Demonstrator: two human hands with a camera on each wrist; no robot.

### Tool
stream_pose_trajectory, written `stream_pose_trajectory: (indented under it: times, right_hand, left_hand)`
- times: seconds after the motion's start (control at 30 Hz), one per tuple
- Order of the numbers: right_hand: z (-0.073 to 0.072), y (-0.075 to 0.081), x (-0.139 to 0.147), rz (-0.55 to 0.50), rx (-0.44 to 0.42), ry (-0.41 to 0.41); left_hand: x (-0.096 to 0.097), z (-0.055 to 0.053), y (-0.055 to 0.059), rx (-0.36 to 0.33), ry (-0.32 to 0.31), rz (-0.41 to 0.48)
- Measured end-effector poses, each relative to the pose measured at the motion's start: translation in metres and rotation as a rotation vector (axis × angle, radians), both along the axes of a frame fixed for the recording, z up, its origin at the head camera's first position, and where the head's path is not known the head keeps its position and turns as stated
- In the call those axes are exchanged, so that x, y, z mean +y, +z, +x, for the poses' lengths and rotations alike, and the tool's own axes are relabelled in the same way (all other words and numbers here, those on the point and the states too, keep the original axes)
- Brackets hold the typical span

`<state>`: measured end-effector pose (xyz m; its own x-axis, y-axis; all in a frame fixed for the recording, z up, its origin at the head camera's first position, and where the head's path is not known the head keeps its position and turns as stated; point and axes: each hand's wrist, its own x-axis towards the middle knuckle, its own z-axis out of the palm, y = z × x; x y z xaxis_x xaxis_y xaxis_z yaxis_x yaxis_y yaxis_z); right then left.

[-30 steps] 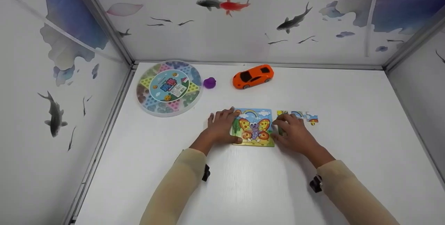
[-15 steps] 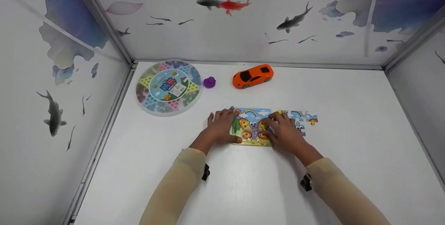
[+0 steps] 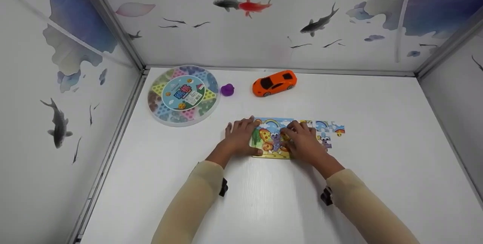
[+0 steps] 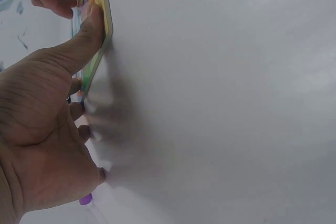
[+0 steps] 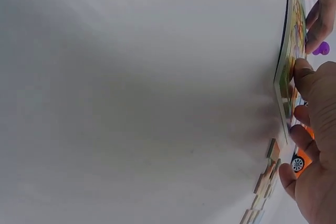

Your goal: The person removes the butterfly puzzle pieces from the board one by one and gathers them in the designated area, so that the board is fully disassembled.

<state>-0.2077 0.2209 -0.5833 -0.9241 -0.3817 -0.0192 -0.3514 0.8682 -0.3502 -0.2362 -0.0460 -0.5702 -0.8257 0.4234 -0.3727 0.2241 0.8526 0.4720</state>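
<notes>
A square butterfly jigsaw puzzle board [image 3: 271, 155] lies flat on the table. My left hand [image 3: 241, 138] rests over its left side, the thumb straight on the front left corner and the fingers spread along the edge. Above the right part of the board is my right hand [image 3: 305, 142], its thumb and forefinger touching the picture around the right wing. Whether they pinch a piece is hidden. Just right of the board lie several jigsaw pieces, among them a rainbow piece [image 3: 322, 125] and a butterfly-face piece [image 3: 325, 140]. The right hand covers others partly.
Toward the back left is a round board-game box [image 3: 183, 95] with a clear lid. A small purple toy [image 3: 227, 89] sits beside it. An orange toy car [image 3: 275, 83] stands at the back middle. White panels with painted fish enclose the table [image 3: 260, 202].
My right hand has moved left, from the board's right edge onto its picture. The butterfly-face piece has come into view behind it. The left hand has stayed in place.
</notes>
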Motion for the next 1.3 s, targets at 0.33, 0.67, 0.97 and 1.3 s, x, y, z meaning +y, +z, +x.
stream_pose_trajectory:
  times: [0.33,0.67,0.97,1.3]
  right_hand:
    - [-0.007,0.009,-0.008,0.033,-0.058,-0.029]
    - [-0.013,0.012,-0.012,0.036,-0.138,-0.060]
    - [-0.013,0.013,-0.015,0.015,-0.135,-0.060]
    - [-0.012,0.010,-0.019,0.032,-0.154,-0.078]
  left_hand:
    - [0.001,-0.005,-0.007,-0.020,0.012,-0.009]
    - [0.000,0.001,0.004,-0.002,0.006,0.008]
    - [-0.001,-0.005,-0.010,0.007,0.001,0.006]
    - [0.001,-0.006,-0.008,-0.008,0.000,-0.003]
